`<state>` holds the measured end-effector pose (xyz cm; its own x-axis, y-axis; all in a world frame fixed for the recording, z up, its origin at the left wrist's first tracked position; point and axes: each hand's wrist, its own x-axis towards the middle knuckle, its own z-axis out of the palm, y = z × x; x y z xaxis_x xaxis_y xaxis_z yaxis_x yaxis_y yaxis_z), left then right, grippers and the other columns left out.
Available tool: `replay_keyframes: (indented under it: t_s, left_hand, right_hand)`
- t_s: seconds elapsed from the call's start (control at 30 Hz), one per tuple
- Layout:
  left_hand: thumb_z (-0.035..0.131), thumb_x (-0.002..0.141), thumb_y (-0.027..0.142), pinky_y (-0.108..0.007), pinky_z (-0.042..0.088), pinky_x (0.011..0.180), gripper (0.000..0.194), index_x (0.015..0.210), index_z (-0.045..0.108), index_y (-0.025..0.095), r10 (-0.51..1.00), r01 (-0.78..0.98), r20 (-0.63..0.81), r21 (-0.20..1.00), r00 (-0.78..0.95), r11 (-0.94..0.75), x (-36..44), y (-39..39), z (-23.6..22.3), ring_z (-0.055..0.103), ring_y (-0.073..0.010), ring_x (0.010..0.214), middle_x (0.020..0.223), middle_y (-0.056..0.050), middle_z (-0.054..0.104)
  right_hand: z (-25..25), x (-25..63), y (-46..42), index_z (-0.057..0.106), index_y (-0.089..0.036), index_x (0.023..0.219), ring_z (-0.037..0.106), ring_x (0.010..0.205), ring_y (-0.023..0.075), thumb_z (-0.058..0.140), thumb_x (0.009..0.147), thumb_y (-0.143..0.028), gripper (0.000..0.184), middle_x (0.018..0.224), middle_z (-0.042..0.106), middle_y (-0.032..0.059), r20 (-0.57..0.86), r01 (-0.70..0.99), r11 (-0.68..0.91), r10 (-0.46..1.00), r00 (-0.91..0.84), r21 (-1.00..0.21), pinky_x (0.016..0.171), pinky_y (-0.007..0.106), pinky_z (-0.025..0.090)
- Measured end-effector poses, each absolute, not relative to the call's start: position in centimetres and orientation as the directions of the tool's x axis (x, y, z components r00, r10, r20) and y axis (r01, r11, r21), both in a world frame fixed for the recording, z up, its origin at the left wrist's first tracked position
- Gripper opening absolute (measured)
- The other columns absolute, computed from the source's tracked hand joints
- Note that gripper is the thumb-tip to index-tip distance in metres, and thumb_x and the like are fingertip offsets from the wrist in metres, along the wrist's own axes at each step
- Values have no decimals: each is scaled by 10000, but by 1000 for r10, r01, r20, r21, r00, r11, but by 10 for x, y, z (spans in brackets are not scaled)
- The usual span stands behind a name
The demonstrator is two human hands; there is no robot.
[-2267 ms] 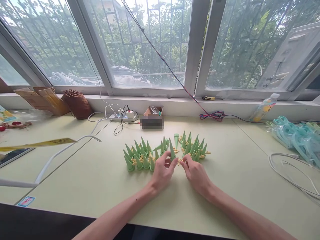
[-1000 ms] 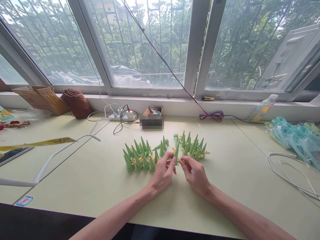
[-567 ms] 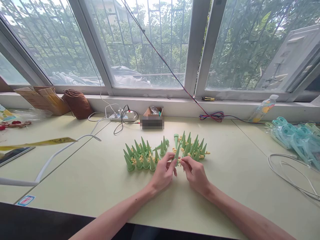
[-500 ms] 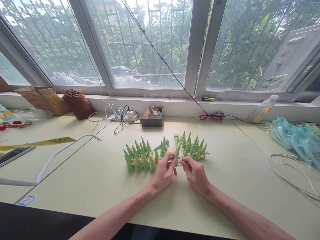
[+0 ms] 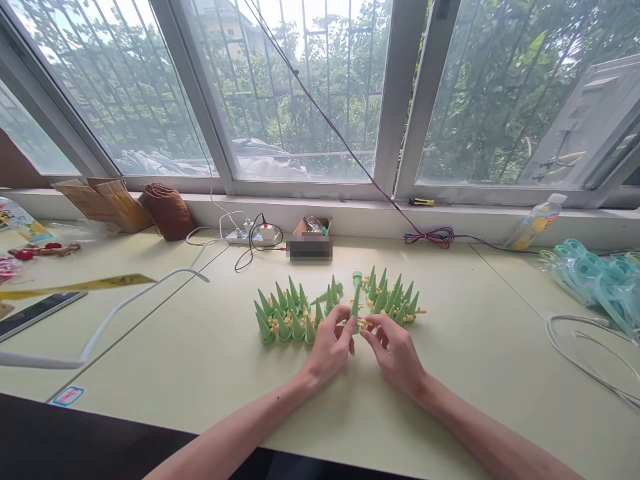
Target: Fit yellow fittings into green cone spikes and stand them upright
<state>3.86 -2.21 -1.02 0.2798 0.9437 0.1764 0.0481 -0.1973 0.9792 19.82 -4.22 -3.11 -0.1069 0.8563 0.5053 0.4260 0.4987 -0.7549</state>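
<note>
Many small green plastic cones with yellow fittings stand in two clusters on the pale green table, a left cluster [image 5: 287,313] and a right cluster [image 5: 393,299]. Between them my left hand [image 5: 330,343] pinches a green cone [image 5: 355,307] and holds it up, tip pointing away. My right hand [image 5: 395,347] is closed beside it, fingertips pinched on a small yellow piece [image 5: 364,324] at the cone's base. Both hands hover just above the table, touching each other at the cone.
A power strip with cables [image 5: 250,235] and a small cardboard box [image 5: 310,227] lie by the window sill. A brown pouch [image 5: 167,210] sits at left, a white cable [image 5: 130,303] crosses the table, teal plastic parts [image 5: 590,273] and a bottle [image 5: 535,220] lie at right.
My left hand lifted one green cone from between the clusters and my right hand closed on its yellow fitting. The camera view shifted slightly; the hands have stayed nearly still for the last second.
</note>
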Motion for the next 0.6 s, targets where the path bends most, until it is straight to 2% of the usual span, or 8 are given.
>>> replay_keyframes:
  t_s: [0.13, 0.23, 0.43, 0.6]
  left_hand:
    - [507, 959, 457, -179, 395, 384, 271, 962, 509, 186, 935, 59, 164, 980, 316, -192, 38, -23, -11, 520, -48, 456, 931, -29, 608]
    - [519, 950, 465, -185, 406, 390, 276, 954, 494, 190, 930, 92, 151, 977, 334, -192, 37, -24, -13, 526, -54, 443, 909, -23, 610]
    - [536, 942, 456, -192, 406, 392, 260, 974, 508, 199, 908, 119, 158, 968, 388, -220, 37, -25, -17, 500, -58, 431, 838, -11, 598]
    - [556, 929, 418, -197, 394, 403, 239, 992, 547, 187, 902, 196, 169, 945, 397, -263, 35, -23, -19, 457, -55, 440, 828, -22, 601]
  right_hand:
    - [-33, 199, -41, 612, -168, 1048, 515, 556, 113, 517, 984, -275, 158, 821, 643, 21, 520, 433, 506, 849, -98, -746, 545, 232, 425]
    - [-35, 200, -40, 609, -172, 954, 484, 543, 116, 493, 996, -291, 171, 716, 595, -4, 534, 441, 519, 840, -101, -732, 537, 228, 395]
    - [-41, 204, -37, 494, -194, 704, 385, 487, 105, 440, 1014, -294, 331, 563, 450, -43, 531, 459, 514, 841, -104, -725, 491, 226, 312]
    - [-43, 204, -35, 540, -187, 756, 391, 481, 104, 439, 1013, -303, 299, 564, 452, -45, 528, 455, 505, 845, -87, -734, 491, 218, 323]
